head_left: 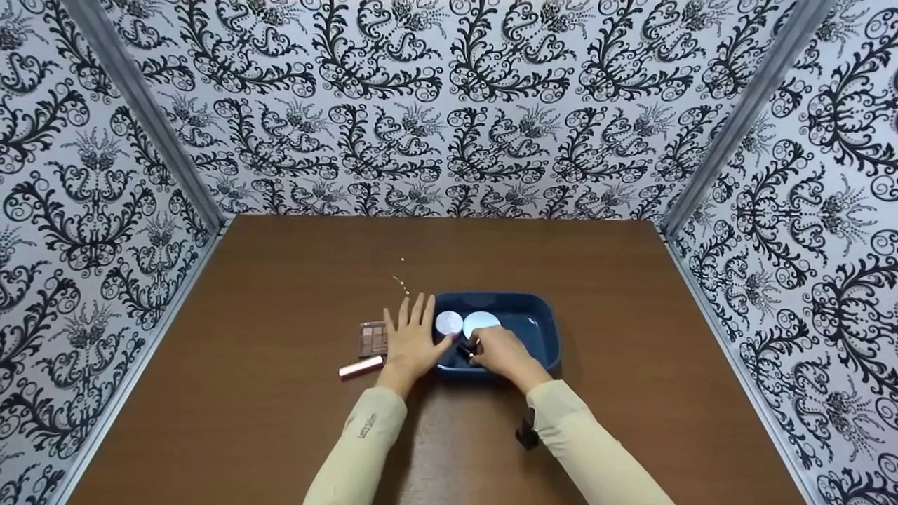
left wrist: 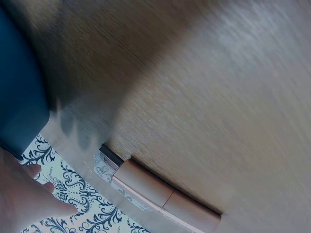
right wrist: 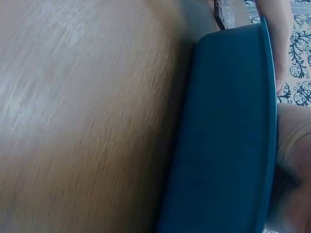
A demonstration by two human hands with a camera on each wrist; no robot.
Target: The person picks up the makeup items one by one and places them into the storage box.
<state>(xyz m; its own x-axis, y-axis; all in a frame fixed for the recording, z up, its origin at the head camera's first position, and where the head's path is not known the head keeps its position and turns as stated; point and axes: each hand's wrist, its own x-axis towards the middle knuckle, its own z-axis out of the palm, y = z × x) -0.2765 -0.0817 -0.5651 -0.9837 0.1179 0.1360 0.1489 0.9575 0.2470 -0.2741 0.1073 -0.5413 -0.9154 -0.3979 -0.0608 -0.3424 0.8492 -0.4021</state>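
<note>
My left hand (head_left: 410,342) lies at the left rim of a dark blue plastic bin (head_left: 548,333), fingers spread and thumb reaching over the rim. Inside the bin, my right hand (head_left: 505,352) bends its fingers round a small dark object (head_left: 464,348), mostly hidden by the hand. Two round white-topped containers stand in the bin: one (head_left: 449,322) between the hands, the other (head_left: 480,322) partly behind the right fingers. In the right wrist view the bin's outer wall (right wrist: 223,136) blocks most of the right hand.
Left of the left hand lie an eyeshadow palette (head_left: 372,339) and a rose-gold tube (head_left: 361,367), whose clear section and dark end show in the left wrist view. Farther back is a thin beaded chain (head_left: 401,283). Patterned walls (head_left: 449,140) enclose the brown table (head_left: 280,294).
</note>
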